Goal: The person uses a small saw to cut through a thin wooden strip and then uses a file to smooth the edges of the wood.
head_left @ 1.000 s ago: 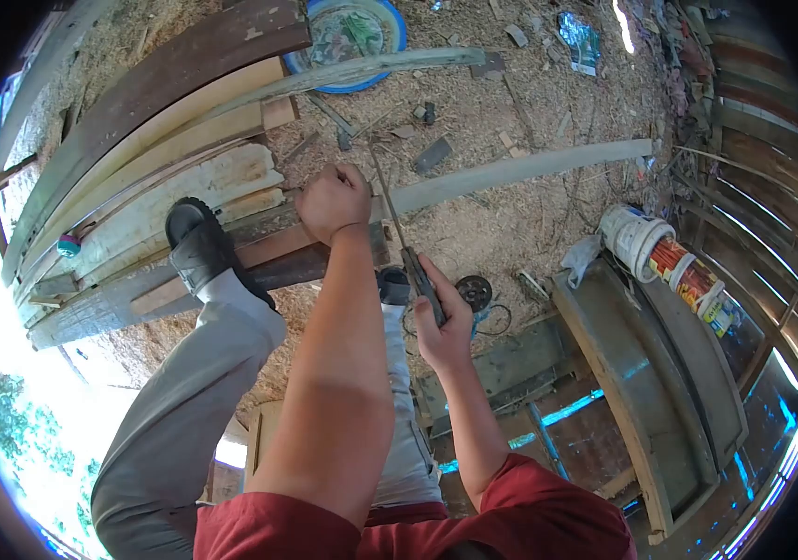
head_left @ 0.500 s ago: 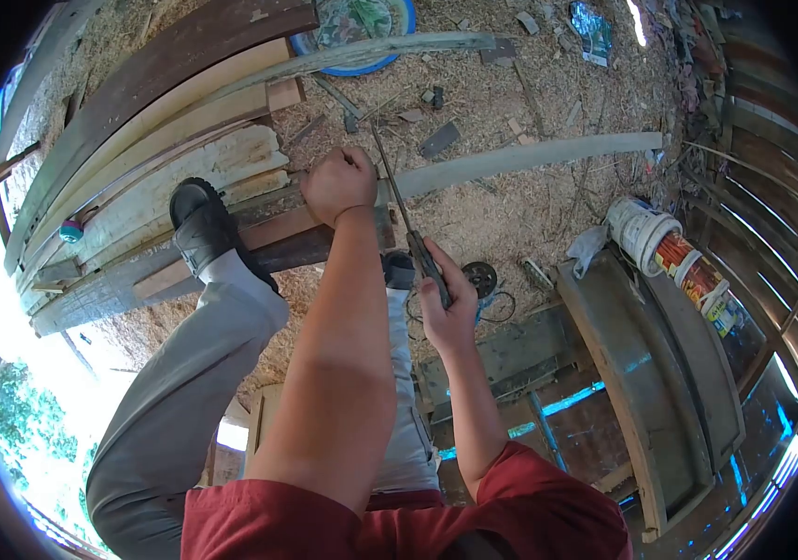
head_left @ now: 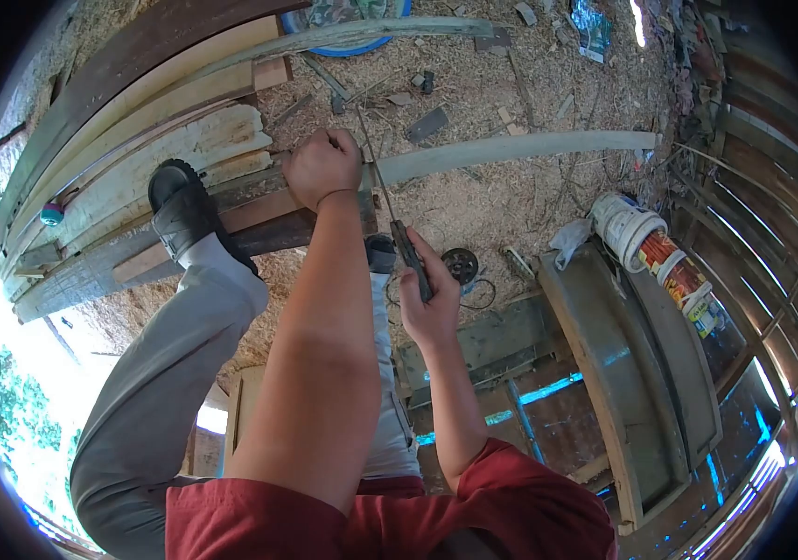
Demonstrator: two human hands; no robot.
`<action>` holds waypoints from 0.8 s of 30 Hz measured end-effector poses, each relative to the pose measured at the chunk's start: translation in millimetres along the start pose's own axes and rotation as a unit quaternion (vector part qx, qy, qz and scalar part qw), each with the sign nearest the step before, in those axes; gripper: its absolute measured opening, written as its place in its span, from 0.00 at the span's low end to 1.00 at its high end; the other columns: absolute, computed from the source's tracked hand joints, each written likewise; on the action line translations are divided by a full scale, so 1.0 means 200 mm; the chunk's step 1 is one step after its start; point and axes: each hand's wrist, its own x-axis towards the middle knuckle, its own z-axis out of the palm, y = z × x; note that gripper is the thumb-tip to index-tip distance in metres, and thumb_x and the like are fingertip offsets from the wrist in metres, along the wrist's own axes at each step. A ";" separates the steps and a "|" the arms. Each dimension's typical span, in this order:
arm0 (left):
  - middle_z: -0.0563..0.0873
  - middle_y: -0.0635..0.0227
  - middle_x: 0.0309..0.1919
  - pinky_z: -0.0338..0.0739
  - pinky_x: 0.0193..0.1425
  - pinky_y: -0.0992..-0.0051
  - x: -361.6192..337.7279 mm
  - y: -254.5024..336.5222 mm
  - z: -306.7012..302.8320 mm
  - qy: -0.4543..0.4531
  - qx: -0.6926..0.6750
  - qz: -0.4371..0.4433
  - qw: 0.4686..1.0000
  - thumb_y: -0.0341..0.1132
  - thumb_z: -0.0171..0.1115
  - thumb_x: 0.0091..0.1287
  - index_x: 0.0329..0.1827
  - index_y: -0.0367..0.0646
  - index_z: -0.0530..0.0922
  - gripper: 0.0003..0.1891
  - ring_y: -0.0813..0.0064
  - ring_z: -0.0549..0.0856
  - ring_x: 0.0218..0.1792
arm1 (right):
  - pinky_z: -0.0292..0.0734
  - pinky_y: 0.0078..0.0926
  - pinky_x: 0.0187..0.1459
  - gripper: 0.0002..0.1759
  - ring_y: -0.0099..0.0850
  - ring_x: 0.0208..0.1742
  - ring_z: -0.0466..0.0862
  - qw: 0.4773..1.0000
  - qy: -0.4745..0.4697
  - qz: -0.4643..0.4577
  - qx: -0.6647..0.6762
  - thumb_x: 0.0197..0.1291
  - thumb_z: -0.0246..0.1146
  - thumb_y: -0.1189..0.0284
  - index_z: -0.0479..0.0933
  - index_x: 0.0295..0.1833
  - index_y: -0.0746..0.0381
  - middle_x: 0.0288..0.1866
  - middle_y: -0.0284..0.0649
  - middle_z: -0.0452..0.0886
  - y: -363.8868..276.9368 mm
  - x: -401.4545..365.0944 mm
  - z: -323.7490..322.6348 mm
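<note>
In the head view, the right hand (head_left: 432,303) is wrapping around the dark handle (head_left: 407,250) of a hand saw (head_left: 383,181). The thin blade is pointing up and away, and it is crossing near the close end of a long, pale wood strip (head_left: 520,147). That strip is lying over the ground and reaching far out to the right. The left hand (head_left: 324,168) is curling up into a fist just beside the blade, close to the end of the pile of boards (head_left: 189,149). I cannot tell if its fingers are pinching any wood. A foot in a black shoe (head_left: 184,210) is pressing down on the boards, left of the fist. As for how far the work is getting, the saw is sitting at the strip's near end, and the long part is reaching out in one piece. The blade and hand are hiding that spot, so I cannot tell if there is a cut or how deep it is going. Wood bits (head_left: 428,125) are lying on the ground (head_left: 511,219) past the strip. A blue tub (head_left: 348,49) is sitting farther off, and a white bucket (head_left: 625,229) is leaning on the right side.
</note>
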 end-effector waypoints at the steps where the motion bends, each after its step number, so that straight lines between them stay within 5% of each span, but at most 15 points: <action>1: 0.90 0.54 0.26 0.80 0.53 0.56 0.00 0.00 -0.01 -0.010 0.006 -0.007 1.000 0.42 0.56 0.68 0.25 0.43 0.88 0.18 0.51 0.87 0.27 | 0.72 0.14 0.34 0.29 0.13 0.30 0.75 1.000 0.002 0.000 0.002 0.68 0.60 0.80 0.77 0.76 0.67 0.37 0.32 0.85 0.00 0.00 0.01; 16: 0.90 0.54 0.24 0.81 0.46 0.53 -0.02 -0.03 0.01 -0.015 0.036 -0.011 0.999 0.42 0.58 0.66 0.25 0.45 0.87 0.16 0.51 0.88 0.27 | 0.75 0.17 0.35 0.27 0.13 0.31 0.78 0.999 0.047 -0.007 0.022 0.69 0.62 0.78 0.78 0.74 0.66 0.36 0.37 0.87 -0.02 -0.02 0.06; 24: 0.90 0.47 0.28 0.86 0.46 0.52 -0.02 -0.01 -0.03 -0.048 0.043 -0.022 0.998 0.46 0.53 0.72 0.31 0.42 0.90 0.22 0.46 0.91 0.31 | 0.75 0.19 0.32 0.26 0.15 0.27 0.76 0.998 0.058 -0.018 0.002 0.68 0.63 0.76 0.80 0.72 0.64 0.26 0.34 0.81 -0.02 -0.02 0.08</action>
